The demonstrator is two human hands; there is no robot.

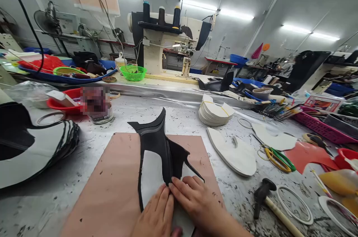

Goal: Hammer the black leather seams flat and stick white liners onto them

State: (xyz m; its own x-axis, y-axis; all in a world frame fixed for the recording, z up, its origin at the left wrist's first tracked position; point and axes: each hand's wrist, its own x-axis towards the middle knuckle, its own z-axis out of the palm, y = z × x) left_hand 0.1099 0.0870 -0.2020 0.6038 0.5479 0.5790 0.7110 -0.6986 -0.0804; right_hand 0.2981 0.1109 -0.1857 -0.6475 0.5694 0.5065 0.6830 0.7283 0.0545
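A black cut shoe-upper piece (160, 147) with a white lining lies on a pink work board (117, 185) in front of me. My left hand (158, 214) lies flat on the white lining, fingers stretched out together. Beside it, my right hand (195, 199) presses flat with its fingertips on the lower edge of the black piece. The two hands touch each other at the fingers. Neither hand grips anything.
A hammer (268, 199) lies at the right, near white rings (296, 203) and scissors (276, 157). White cut pieces (233, 153) and a banded stack (214, 110) sit beyond. A stack of black-and-white pieces (33, 147) lies left. A sewing machine (165, 39) stands behind.
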